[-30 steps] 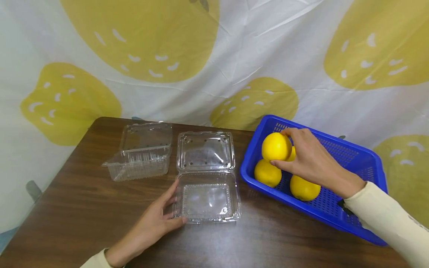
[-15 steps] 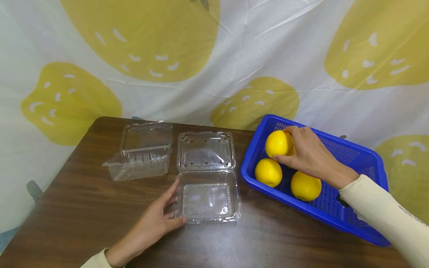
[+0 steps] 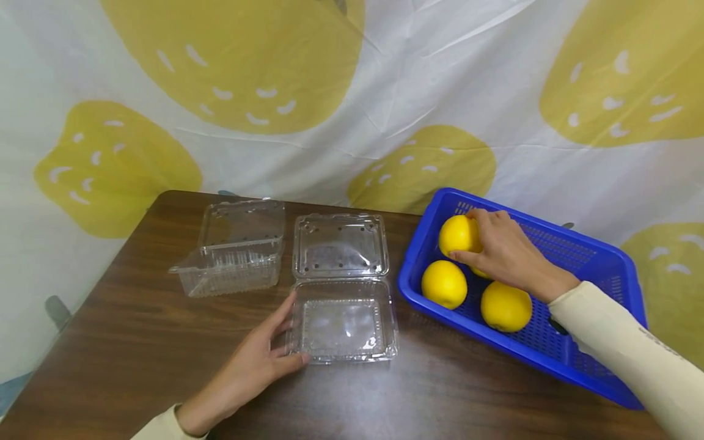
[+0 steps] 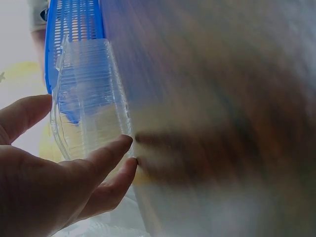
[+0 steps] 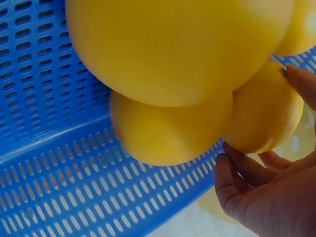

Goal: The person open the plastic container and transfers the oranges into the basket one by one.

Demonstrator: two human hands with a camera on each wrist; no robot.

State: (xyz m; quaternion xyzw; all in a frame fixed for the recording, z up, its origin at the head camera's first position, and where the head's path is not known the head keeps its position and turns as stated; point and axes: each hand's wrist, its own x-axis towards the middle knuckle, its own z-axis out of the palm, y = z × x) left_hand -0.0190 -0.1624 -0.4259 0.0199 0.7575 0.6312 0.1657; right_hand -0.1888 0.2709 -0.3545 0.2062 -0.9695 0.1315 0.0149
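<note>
My right hand (image 3: 503,247) reaches into a blue plastic basket (image 3: 409,269) and holds a round yellow orange (image 3: 458,235) at its back left. The right wrist view has thumb and fingers on either side of that orange (image 5: 266,111), the thumb beside its stem mark. Two more oranges sit in front, one at the left (image 3: 444,284) and one under the wrist (image 3: 506,307). A sliver of another orange shows below the palm. My left hand (image 3: 250,366) touches the left side of an open clear plastic clamshell (image 3: 343,330), fingers extended along its wall (image 4: 86,98) and thumb at the rim.
A second clear clamshell (image 3: 228,272) stands behind and to the left, its lid raised. Brown wood-grain table (image 3: 137,342) lies beneath everything. A white cloth with yellow fruit prints (image 3: 308,159) hangs right behind the table's back edge.
The right hand has moved slightly back with its orange, which looks a little smaller and uncovers more of the front left orange. The left hand stays at the clamshell.
</note>
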